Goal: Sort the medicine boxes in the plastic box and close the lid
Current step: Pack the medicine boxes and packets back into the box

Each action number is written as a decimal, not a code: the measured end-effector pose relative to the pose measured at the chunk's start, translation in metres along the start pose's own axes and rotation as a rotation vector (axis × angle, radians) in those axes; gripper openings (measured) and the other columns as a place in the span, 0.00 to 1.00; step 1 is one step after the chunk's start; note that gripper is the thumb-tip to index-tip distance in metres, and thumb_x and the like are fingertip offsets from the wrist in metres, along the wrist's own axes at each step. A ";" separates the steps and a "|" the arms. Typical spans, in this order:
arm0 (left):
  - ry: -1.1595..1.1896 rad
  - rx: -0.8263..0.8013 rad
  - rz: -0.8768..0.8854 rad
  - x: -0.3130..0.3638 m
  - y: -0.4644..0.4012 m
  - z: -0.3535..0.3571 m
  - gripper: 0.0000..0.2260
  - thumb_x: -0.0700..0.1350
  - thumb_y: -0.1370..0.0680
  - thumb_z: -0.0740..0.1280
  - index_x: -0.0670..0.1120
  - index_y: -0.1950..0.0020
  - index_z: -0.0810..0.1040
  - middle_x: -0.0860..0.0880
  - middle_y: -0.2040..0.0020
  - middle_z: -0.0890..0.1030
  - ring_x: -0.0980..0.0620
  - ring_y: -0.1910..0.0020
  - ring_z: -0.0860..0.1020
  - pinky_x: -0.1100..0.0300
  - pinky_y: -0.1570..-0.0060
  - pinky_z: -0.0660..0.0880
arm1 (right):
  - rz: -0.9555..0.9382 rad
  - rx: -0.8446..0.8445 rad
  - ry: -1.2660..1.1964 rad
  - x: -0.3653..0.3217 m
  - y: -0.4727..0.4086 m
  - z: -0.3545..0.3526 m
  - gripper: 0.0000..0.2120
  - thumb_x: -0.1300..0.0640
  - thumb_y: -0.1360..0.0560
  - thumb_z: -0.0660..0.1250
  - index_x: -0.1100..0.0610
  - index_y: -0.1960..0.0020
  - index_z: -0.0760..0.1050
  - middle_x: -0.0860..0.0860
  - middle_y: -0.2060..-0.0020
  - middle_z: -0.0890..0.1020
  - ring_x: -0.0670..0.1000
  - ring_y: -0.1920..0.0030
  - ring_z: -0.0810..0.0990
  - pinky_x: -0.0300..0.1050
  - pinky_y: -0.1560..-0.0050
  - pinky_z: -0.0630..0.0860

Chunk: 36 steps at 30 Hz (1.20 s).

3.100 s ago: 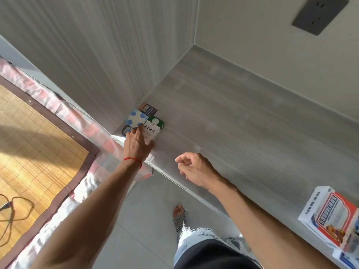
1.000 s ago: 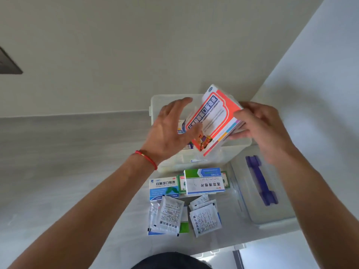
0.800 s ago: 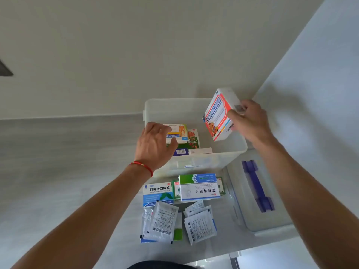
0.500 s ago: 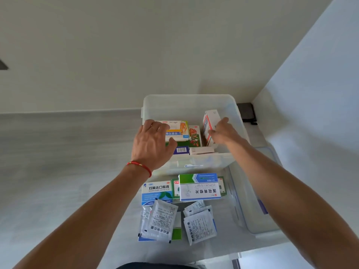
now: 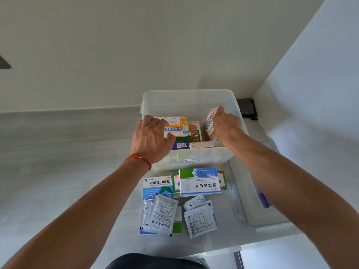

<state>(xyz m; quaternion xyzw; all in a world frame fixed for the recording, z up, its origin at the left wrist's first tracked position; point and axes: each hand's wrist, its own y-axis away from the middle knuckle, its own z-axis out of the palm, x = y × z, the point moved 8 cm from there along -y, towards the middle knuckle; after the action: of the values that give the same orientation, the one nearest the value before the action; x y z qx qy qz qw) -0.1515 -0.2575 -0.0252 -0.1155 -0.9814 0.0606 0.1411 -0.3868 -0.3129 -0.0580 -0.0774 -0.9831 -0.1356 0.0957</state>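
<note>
Two hands [image 5: 151, 138] [image 5: 226, 125] in plastic box [image 5: 186, 98], five boxes.

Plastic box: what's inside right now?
Inside the plastic box: a yellow-and-white box under the left hand, a green cartoon box, and an upright red-and-white box at the right hand. Lower layers are covered.

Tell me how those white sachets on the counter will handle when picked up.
The sachets look thin and flat, so probably floppy and light. They overlap in loose piles, so one may drag its neighbours. Their glossy faces could be slippery; pinching an edge seems safer.
</note>
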 end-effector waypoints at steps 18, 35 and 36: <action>0.113 0.037 0.033 -0.002 0.001 -0.002 0.15 0.49 0.23 0.62 0.45 0.42 0.81 0.47 0.50 0.84 0.45 0.42 0.74 0.51 0.42 0.72 | -0.442 0.005 0.023 -0.060 0.164 0.107 0.40 0.51 0.26 0.72 0.59 0.21 0.57 0.59 0.28 0.66 0.60 0.27 0.67 0.60 0.28 0.67; 0.119 0.054 0.022 0.000 0.003 -0.004 0.16 0.50 0.24 0.60 0.45 0.44 0.82 0.47 0.54 0.85 0.45 0.45 0.75 0.50 0.46 0.74 | -0.312 0.182 -0.730 0.026 0.147 -0.082 0.14 0.46 0.31 0.66 0.49 0.48 0.70 0.38 0.64 0.75 0.39 0.69 0.77 0.29 0.77 0.69; 0.127 0.058 0.021 0.000 0.003 -0.005 0.16 0.50 0.24 0.59 0.45 0.45 0.82 0.47 0.55 0.85 0.45 0.45 0.75 0.50 0.47 0.74 | -0.240 0.163 -0.746 0.032 0.126 -0.087 0.15 0.46 0.32 0.65 0.50 0.49 0.69 0.38 0.62 0.75 0.39 0.66 0.76 0.31 0.76 0.69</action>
<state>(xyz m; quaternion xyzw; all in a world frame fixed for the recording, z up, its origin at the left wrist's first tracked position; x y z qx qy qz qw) -0.1492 -0.2538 -0.0209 -0.1255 -0.9670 0.0831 0.2055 -0.3807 -0.2132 0.0626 0.0019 -0.9599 -0.0301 -0.2787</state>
